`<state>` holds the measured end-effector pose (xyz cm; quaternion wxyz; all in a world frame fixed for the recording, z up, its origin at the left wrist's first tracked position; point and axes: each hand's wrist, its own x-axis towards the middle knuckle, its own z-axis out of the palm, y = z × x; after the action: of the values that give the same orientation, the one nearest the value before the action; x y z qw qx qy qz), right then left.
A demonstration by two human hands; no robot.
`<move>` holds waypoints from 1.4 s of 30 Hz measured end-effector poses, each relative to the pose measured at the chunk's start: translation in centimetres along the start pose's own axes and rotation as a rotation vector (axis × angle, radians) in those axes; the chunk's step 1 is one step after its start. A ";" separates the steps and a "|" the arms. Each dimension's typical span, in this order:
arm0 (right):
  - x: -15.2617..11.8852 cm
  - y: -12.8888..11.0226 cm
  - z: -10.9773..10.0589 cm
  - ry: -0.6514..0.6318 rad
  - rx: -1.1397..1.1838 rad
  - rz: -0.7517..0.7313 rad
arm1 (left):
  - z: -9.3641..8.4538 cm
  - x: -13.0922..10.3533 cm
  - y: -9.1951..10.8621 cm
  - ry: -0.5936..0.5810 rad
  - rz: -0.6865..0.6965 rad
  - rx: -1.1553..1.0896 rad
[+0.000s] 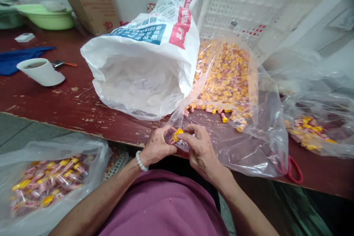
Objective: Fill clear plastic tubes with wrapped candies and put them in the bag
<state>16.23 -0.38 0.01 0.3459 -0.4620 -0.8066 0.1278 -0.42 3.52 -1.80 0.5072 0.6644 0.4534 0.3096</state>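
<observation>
Head view: both hands (159, 143) (199, 149) (curled close together) grip yellow-capped tubes (176, 136)

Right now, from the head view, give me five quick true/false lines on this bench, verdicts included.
1. The left hand and right hand meet at small yellow caps. True.
2. The beaded bracelet is on the right wrist. False: the bracelet is on the left wrist.
3. The clear bag at lower left holds yellow-capped tubes. True.
4. The white cup stands to the right of the printed sack. False: the cup is left of the sack.
5. The tabletop is a spotless blue. False: the tabletop is dark red with worn patches.
</observation>
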 end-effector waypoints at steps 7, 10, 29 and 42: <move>3.1 6.1 0.1 0.133 -0.075 0.277 | -0.3 0.4 -1.1 0.093 -0.123 -0.175; 5.0 7.8 1.8 -0.005 -0.259 0.333 | -0.4 0.3 -0.9 0.105 -0.186 -0.224; 3.5 3.7 -0.6 0.124 0.496 0.432 | 0.1 -0.4 0.1 -0.124 -0.148 -0.358; 1.2 0.0 -1.1 0.009 0.438 0.222 | 0.2 -1.1 1.5 -0.253 0.026 -0.246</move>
<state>16.60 0.49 1.28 0.4251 -0.4624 -0.7023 0.3351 -0.22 2.27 -0.38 0.6338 0.6367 0.3360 0.2830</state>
